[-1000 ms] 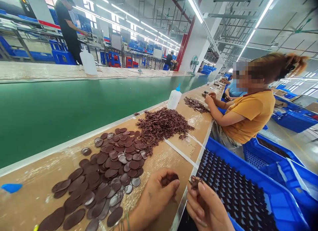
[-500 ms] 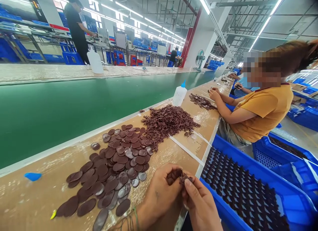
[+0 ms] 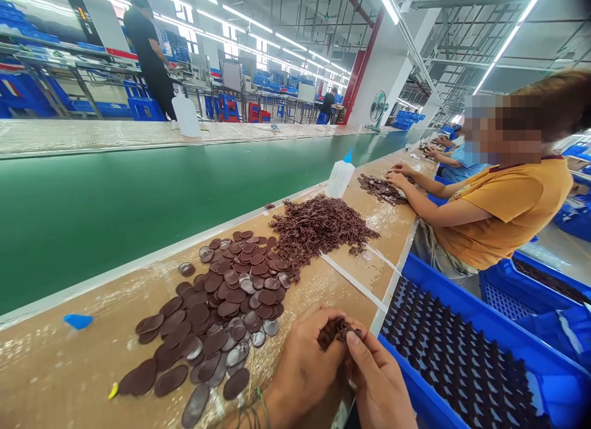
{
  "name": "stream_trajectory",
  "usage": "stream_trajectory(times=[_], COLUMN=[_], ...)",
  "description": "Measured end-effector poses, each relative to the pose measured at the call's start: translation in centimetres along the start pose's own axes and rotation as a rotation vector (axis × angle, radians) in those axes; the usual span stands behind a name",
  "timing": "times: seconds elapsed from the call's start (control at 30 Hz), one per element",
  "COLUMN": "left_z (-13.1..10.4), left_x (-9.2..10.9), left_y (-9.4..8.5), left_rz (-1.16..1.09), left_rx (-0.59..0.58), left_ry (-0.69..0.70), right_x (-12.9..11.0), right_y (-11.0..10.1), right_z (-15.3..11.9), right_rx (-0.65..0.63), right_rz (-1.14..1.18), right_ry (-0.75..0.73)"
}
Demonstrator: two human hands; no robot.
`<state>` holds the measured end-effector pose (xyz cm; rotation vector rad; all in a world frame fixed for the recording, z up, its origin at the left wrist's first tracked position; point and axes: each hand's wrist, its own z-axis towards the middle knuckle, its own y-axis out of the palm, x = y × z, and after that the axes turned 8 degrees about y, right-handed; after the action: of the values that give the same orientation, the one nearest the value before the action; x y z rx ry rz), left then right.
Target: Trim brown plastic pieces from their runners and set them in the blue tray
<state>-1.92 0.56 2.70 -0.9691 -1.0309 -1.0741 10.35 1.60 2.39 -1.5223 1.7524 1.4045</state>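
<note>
Close together at the table's near edge, both hands are closed on small dark brown pieces. My left hand [image 3: 305, 358] curls around curly brown bits [image 3: 342, 329], partly hidden in its palm. With thumb and fingers my right hand [image 3: 381, 376] pinches at the same bits; where one piece ends I cannot tell. Left of the hands spreads a pile of flat oval brown discs [image 3: 231, 290], some shiny. Beyond the hands rises a heap of thin curly brown pieces [image 3: 323, 226], touching the discs.
A white squeeze bottle [image 3: 340, 178] with a blue tip stands behind the heap. Blue crates [image 3: 549, 373] at right hold rows of dark pieces. A green conveyor belt [image 3: 138, 201] runs past the table. Another person [image 3: 512, 195] in a yellow shirt sits at right.
The view has swung slightly left, so things sit further right. My hands stay together on the brown bits, fingers barely shifted. The neighbour's hands have moved down toward their own pile.
</note>
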Motion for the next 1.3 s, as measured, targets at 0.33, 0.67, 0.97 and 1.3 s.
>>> stream_trajectory(times=[0.33,0.67,0.97,1.3], left_z=[-0.6,-0.7,-0.9,-1.0], left_x=[0.5,0.3,0.1,2.1], left_y=[0.2,-0.1,-0.3,-0.5], left_rz=[0.068,0.138,0.198,0.191], left_rx=[0.034,-0.004,-0.051,-0.045], left_ry=[0.078,0.106,0.131,0.158], right_x=[0.3,0.1,0.0,0.5], right_y=[0.4,0.7,0.5,-0.2], right_z=[0.3,0.4,0.3,0.4], right_rx=[0.126,0.145,0.115,0.052], right_rz=[-0.098,-0.128,-0.099,-0.025], right_ry=[-0.097,-0.122,-0.109,-0.046])
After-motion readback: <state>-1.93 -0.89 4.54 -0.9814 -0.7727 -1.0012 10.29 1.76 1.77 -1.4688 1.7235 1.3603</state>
